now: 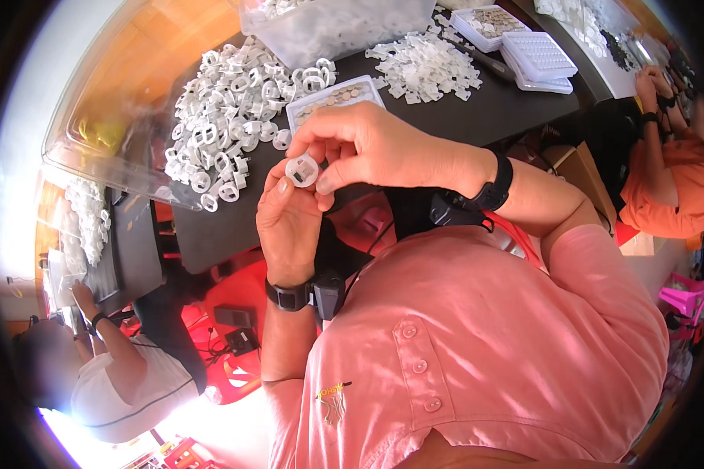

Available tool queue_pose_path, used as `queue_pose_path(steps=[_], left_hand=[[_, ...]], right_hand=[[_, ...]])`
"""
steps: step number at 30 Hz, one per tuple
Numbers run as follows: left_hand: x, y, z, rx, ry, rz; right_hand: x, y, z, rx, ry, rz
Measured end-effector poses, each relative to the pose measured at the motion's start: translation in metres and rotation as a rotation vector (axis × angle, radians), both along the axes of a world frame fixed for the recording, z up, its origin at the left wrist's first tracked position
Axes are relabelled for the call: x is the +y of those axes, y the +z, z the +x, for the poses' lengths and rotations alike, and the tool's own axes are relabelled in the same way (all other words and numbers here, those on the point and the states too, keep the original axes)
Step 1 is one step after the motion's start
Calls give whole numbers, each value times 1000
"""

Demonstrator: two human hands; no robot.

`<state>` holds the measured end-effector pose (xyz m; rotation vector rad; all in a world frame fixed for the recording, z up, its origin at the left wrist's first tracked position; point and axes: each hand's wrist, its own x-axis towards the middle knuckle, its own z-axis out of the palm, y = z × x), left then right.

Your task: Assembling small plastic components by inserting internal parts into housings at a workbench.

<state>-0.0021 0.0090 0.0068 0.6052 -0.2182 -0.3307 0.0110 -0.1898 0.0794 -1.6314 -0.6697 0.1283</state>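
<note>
Between my two hands is a small round white plastic housing (302,170) with a dark slot in its face. The fingers and thumb of my left hand (288,227) pinch it from below. My right hand (383,148) closes on it from above and the right, with thumb and fingertips at its rim. Just beyond the hands lies a shallow white tray (301,107) holding small round metallic discs. A large heap of similar white ring-shaped housings (223,117) spreads over the dark table to the left of that tray.
On the black table (524,112) lie a pile of flat white plastic pieces (426,69), a dark-handled tool (493,66) and stacked white trays (541,59). A translucent bin (344,31) stands at the back. Other people work at the far left (133,375) and right (657,180).
</note>
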Motion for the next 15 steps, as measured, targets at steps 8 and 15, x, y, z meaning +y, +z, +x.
queue_pose_path(steps=[8, 15], left_hand=[[-15, 9, -10, -47, 28, 150], [-10, 9, 1, -58, 91, 151]], right_hand=[[0, -19, -22, 108, -137, 76], [-22, -42, -6, -811, -584, -509]])
